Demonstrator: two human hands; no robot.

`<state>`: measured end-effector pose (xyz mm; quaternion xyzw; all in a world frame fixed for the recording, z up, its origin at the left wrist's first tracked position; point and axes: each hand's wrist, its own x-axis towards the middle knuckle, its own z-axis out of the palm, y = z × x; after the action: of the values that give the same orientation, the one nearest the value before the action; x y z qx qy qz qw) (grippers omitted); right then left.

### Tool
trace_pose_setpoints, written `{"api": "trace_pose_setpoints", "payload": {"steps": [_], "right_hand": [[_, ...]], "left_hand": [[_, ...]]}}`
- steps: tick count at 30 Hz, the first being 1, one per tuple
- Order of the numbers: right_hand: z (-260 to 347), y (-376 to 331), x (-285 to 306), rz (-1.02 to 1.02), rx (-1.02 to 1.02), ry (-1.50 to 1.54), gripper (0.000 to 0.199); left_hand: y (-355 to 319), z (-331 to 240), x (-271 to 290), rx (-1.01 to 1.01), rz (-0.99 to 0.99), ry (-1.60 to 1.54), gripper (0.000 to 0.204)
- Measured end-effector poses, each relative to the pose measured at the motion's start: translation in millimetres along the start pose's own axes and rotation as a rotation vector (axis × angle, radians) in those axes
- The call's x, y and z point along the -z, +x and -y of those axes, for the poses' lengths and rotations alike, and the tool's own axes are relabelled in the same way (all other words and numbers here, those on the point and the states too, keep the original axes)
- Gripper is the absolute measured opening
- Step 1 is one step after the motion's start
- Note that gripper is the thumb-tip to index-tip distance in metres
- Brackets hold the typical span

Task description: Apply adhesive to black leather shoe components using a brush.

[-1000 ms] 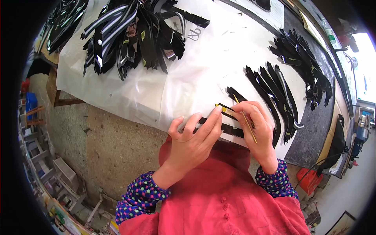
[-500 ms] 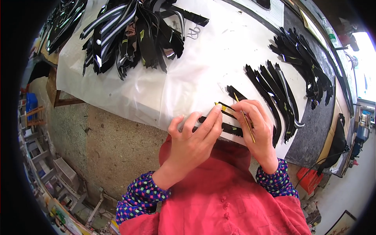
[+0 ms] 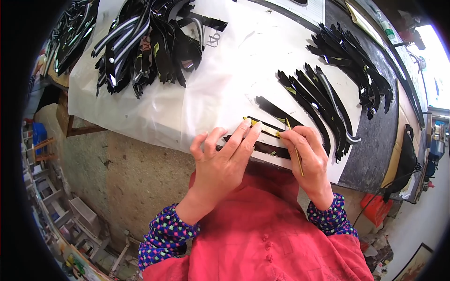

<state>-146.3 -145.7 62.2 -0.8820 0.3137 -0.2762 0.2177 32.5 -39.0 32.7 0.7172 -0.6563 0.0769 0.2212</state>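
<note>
A narrow black strip lies near the table's front edge, with a yellow-and-white tape-like strip (image 3: 269,130) along it. My left hand (image 3: 218,164) has its fingers stretched out, two fingertips pressing on the left end of this strip. My right hand (image 3: 310,161) is closed in a pinch at its right end. A thin gold-coloured stick (image 3: 299,161) is held in that same hand, slanting past the fingers. Just toward me lies another black strip (image 3: 272,149), partly under my left fingers. Beyond the hands rests a further black strip (image 3: 272,108).
Several curved black strips (image 3: 311,105) lie on the white sheet (image 3: 234,70) to the right. A large heap of black and grey strips (image 3: 145,47) is at the back left, another bundle (image 3: 356,65) at the far right. An orange-red container (image 3: 374,210) stands below the table's right side.
My right hand has moved away from the left fingertips, and more of the yellow-and-white strip now shows between them. The table scene has shifted slightly left and up in view.
</note>
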Motion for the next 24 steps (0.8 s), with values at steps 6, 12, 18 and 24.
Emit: {"api": "trace_pose_setpoints", "payload": {"steps": [6, 12, 18, 24], "right_hand": [[-1.4, -1.8, -1.0, -0.013, -0.010, 0.014, 0.032], [0.1, -0.2, -0.3, -0.012, -0.033, 0.023, 0.032], [1.8, 0.1, -0.7, -0.027, -0.020, -0.003, 0.031], [4.1, 3.1, 1.0, -0.021, -0.109, 0.072, 0.022]], "left_hand": [[0.1, -0.7, 1.9, -0.009, 0.049, 0.028, 0.043], [1.4, -0.1, 5.0, -0.013, 0.071, 0.013, 0.045], [1.7, -0.8, 6.2, -0.013, 0.074, 0.013, 0.049], [1.3, -1.2, 6.4, -0.017, 0.083, 0.031, 0.051]]}}
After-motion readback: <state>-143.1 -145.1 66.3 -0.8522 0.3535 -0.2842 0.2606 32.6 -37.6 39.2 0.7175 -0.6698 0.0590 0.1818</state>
